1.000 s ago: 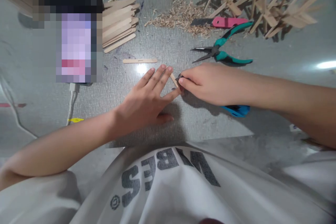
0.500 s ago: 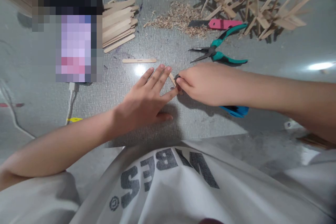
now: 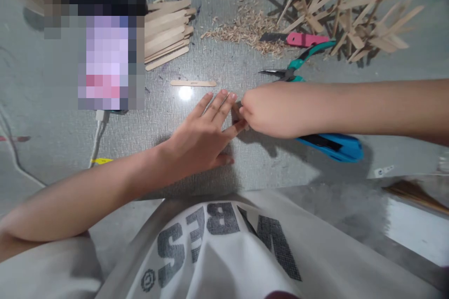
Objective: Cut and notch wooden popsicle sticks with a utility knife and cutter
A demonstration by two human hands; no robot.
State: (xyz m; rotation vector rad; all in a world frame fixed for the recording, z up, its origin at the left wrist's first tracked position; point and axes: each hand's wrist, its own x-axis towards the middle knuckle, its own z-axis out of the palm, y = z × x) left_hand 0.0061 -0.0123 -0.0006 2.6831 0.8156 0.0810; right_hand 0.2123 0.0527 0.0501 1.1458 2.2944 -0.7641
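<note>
Your kit: loose off-white tee [image 3: 224, 259], creased at the front. Dark block letters [image 3: 221, 218], hatched, upside down here; BES legible, rest folded. Small round emblem [image 3: 148, 280] beside the S. Loose left sleeve [image 3: 52, 264], same cloth. Both forearms [image 3: 351, 107] bare.

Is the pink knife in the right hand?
No, the pink knife lies at the edge of the shavings, apart from the right hand.
</note>
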